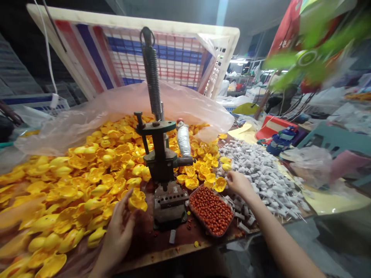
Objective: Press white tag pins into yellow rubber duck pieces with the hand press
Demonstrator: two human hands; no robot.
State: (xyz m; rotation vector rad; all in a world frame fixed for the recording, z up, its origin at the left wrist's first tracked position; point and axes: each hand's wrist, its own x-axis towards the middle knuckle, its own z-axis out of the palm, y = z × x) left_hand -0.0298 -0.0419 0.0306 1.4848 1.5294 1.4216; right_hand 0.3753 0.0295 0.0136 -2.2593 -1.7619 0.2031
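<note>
My left hand (123,222) is closed on a yellow plastic half-shell (137,200), which looks like part of a toy duck, just left of the hand press. The green-and-black hand press (159,154) stands upright in the middle, its coil spring on top and a silver-wrapped lever to the right. My right hand (240,184) reaches to where the yellow shells meet the pile of small grey-white blocks (266,170). Its fingers are curled together beside a loose yellow shell (220,184); whatever they pinch is hidden. Below it sits a clear tub of red-brown beads (211,210).
A large heap of yellow shells (95,173) covers the left and back. Behind it, a white crate (130,17) leans with a striped sheet. One grey block (172,236) lies near the table's front edge (162,256). A green fan (307,58) spins upper right.
</note>
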